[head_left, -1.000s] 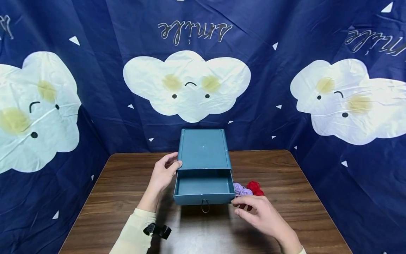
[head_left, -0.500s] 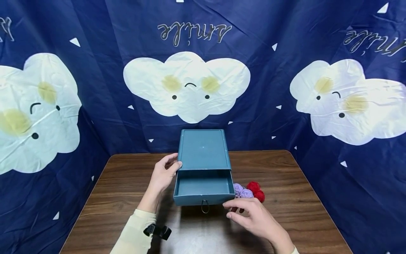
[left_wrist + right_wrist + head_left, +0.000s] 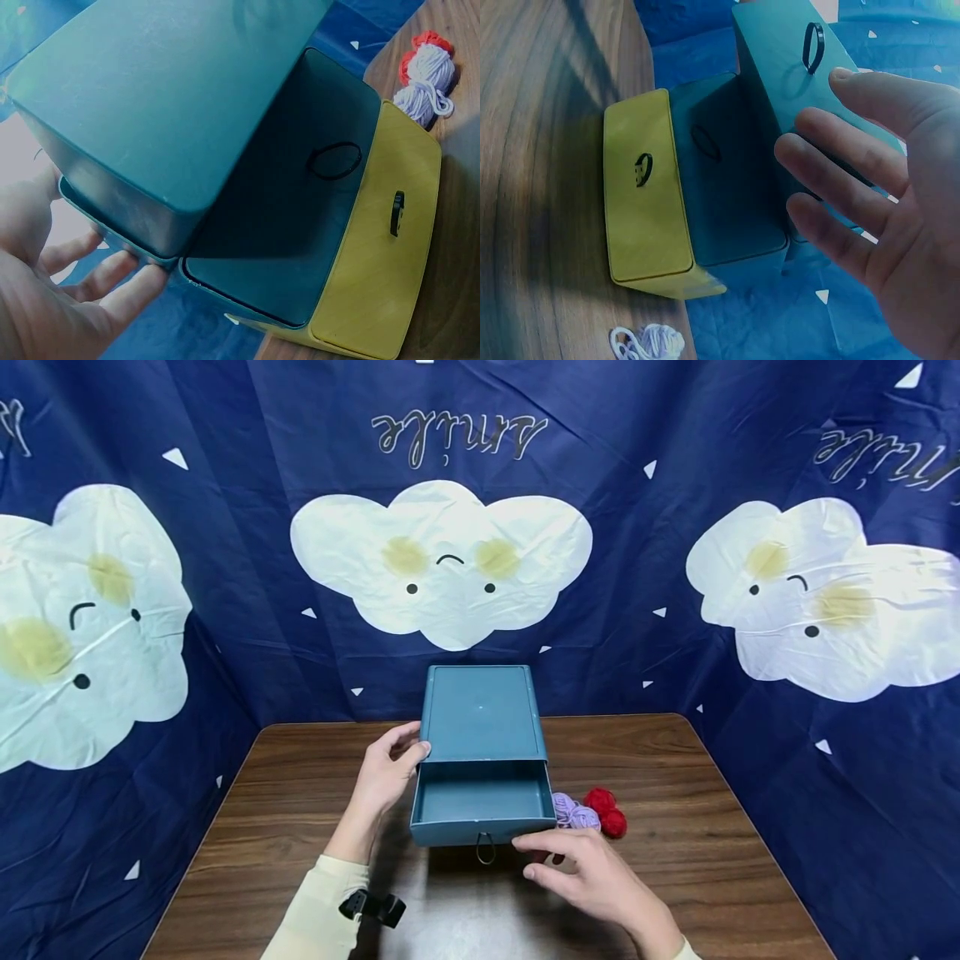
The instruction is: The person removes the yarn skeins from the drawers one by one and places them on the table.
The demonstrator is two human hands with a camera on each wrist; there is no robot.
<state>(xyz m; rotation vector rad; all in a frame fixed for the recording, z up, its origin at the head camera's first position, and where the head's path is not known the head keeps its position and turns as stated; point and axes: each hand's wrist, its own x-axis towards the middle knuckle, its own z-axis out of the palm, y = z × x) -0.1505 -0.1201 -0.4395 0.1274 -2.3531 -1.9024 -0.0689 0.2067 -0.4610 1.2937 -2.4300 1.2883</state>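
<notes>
Left fingers [image 3: 136, 297]: apart, tips resting against the left side of the casing [image 3: 483, 714].
Right fingers [image 3: 832, 178]: apart, grasping nothing, near the front of the top drawer [image 3: 457, 832]; contact uncertain.
Top drawer: pulled out, lower centre of the head frame.
Lower drawers: blue [image 3: 735, 199] and yellow [image 3: 641, 225], closed.
Yarn: lilac skeins [image 3: 584, 817] and red skeins [image 3: 613, 823], lower right of centre, on the worktop [image 3: 300, 827].

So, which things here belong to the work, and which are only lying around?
Likely in the work:
drawer box, touched by the left hand
open top drawer, right hand near its front

Probably just lying around:
purple yarn, untouched
red yarn, untouched
</notes>
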